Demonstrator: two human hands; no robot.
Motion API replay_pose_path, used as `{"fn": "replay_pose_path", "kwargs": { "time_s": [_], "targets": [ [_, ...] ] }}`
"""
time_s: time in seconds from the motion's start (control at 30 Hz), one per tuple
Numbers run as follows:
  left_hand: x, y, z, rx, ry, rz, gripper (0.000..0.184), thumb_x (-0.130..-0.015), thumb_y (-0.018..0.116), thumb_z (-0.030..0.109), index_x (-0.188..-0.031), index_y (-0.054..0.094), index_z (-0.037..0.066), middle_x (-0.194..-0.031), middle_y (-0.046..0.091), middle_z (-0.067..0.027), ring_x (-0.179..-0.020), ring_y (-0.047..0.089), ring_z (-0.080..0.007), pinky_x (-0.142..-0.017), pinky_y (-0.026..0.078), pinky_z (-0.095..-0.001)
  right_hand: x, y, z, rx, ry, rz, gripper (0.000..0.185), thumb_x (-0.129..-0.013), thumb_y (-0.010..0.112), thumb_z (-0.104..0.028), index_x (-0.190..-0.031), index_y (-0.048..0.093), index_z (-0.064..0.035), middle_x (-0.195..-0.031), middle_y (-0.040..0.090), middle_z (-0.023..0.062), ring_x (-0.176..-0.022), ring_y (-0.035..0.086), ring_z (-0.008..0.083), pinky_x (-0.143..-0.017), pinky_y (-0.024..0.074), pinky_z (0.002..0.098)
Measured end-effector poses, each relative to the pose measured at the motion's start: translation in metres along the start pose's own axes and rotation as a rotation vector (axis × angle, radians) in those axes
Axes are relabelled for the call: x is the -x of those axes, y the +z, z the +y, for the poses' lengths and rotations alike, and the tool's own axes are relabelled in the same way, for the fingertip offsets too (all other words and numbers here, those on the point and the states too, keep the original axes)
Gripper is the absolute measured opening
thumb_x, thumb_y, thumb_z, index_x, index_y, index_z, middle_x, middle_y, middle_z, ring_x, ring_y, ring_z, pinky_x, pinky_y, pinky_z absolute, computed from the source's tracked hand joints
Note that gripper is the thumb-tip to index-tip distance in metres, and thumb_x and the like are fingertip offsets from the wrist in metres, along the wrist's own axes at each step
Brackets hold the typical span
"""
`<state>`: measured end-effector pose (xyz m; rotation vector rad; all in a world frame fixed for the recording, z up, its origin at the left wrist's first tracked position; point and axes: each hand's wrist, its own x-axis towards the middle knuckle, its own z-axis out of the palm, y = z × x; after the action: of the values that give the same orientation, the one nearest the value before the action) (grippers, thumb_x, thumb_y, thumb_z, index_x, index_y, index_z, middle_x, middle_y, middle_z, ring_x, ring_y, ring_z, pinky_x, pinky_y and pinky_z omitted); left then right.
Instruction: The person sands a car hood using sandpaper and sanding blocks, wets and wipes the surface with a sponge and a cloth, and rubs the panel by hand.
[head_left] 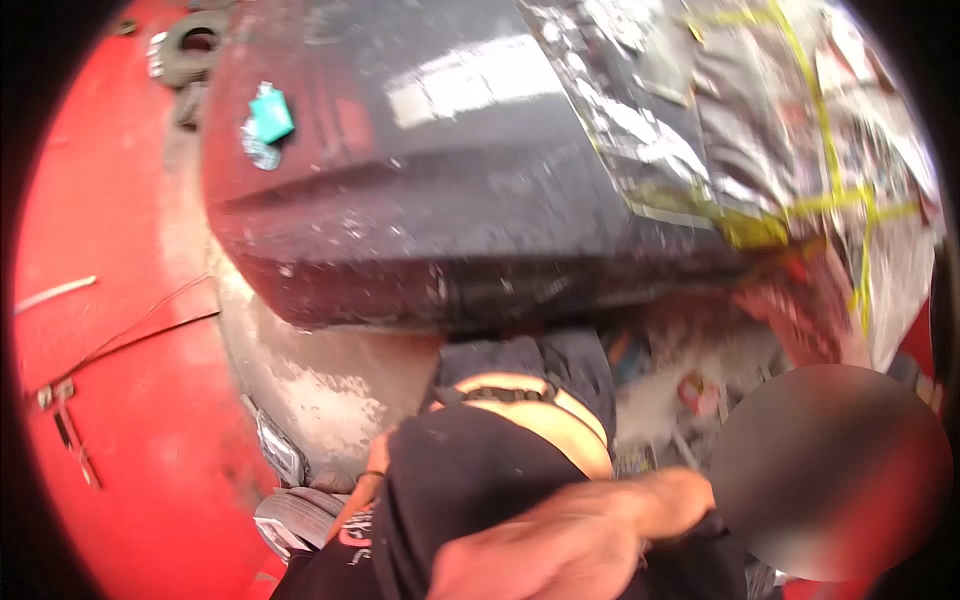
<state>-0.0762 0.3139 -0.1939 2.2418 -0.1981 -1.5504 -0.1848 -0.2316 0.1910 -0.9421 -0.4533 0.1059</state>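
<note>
I am standing beside a dark car hood (430, 205);
my right hand (672, 502) is showing blurry by my black shirt (465, 470); my left hand (379, 452) is half hiding at my side; I cannot tell if they are spread or pinching; a green block (271, 117) is lying on the hood.

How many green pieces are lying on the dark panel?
1: the green piece lies toward the left end of the panel in the picture, by a pale patterned piece. Others might be hidden underneath.
</note>
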Motion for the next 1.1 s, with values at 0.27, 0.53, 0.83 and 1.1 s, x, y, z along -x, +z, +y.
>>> {"fn": "replay_pose_path", "kwargs": {
  "time_s": [0.27, 0.53, 0.83, 1.1],
  "targets": [
    [0.033, 0.098, 0.094, 0.020, -0.033, 0.347, 0.052, -0.116, 0.065, 0.036, -0.148, 0.069, -0.005, -0.147, 0.073, -0.0280, -0.139, 0.071, -0.0363, -0.120, 0.052, -0.0424, 0.120, -0.046, -0.034, -0.144, -0.194, 0.055, 0.053, -0.112, 0.065, -0.037, -0.132, 0.075, 0.0110, -0.119, 0.078, 0.0351, -0.095, 0.082, 0.0435, -0.087, 0.0657, 0.0578],
    [0.075, 0.073, 0.324, 0.572, 0.304, 0.493, 0.030, -0.119, 0.063, 0.022, -0.122, 0.070, -0.006, -0.111, 0.080, -0.0117, -0.108, 0.074, -0.0132, -0.094, 0.060, -0.0346, 0.246, -0.078, 0.000, 1.192, 1.173, 0.713, 0.029, -0.110, 0.068, -0.028, -0.129, 0.080, -0.0096, -0.096, 0.084, 0.0181, -0.096, 0.082, 0.0421, -0.088, 0.0635, 0.0525],
    [0.055, 0.033, 0.528, 0.363, 1.211, 0.036, 0.017, -0.105, 0.074, 0.003, -0.121, 0.077, 0.004, -0.104, 0.079, -0.0137, -0.092, 0.078, -0.0329, -0.083, 0.062, -0.0427, 0.073, -0.121, 0.005, 0.359, 0.710, 0.578, 0.085, -0.100, 0.091, -0.032, -0.170, 0.051, -0.0059, -0.157, 0.069, 0.0201, -0.142, 0.067, 0.0258, -0.123, 0.0498, 0.0433],
    [-0.011, -0.101, 0.544, 0.092, 1.158, 0.903, 0.033, -0.097, 0.088, 0.020, -0.124, 0.076, 0.005, -0.126, 0.078, -0.0146, -0.115, 0.074, -0.0339, -0.100, 0.059, -0.0455, 0.040, -0.140, 0.023, 0.475, 0.444, 0.802, 0.051, -0.123, 0.054, -0.023, -0.167, 0.051, 0.0020, -0.164, 0.061, 0.0177, -0.135, 0.070, 0.0273, -0.118, 0.0533, 0.0416]
  ]
}}
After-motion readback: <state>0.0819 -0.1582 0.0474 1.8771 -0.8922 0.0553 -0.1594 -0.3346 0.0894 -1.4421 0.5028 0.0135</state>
